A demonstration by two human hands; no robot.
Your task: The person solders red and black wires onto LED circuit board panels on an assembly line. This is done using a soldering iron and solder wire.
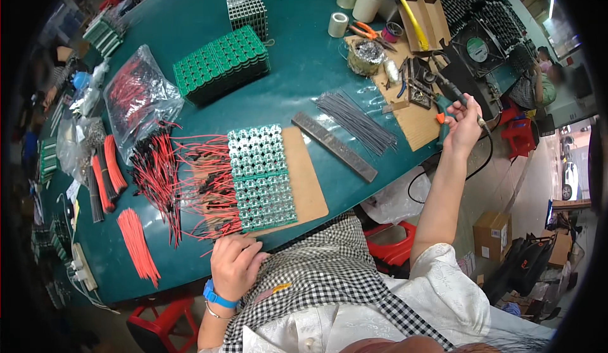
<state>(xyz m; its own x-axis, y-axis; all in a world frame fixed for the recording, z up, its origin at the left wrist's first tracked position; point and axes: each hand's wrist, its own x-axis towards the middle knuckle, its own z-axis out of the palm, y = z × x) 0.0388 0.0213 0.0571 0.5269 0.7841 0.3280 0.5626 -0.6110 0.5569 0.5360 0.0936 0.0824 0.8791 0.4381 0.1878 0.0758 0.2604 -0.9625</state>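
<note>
My right hand [463, 125] is closed around a soldering iron [451, 87], its front end over the tools and iron stand [421, 87] at the right of the table. A black cord hangs from the iron. My left hand [235, 265] rests at the table's front edge with its fingers curled; what they hold, if anything, is hidden. Just beyond it lies a panel of small green circuit boards [263, 176] with shiny metal pads, on a brown board [307, 182]. Red and black wires [206, 191] stick out from the panel's left side.
A grey metal bar [335, 147] and thin dark tubes [358, 122] lie right of the panel. Loose red-black wires [155, 182], red tubing [137, 245] and a plastic bag [139, 96] are left. Stacked green boards [221, 65] stand behind. A fan [478, 48] is far right.
</note>
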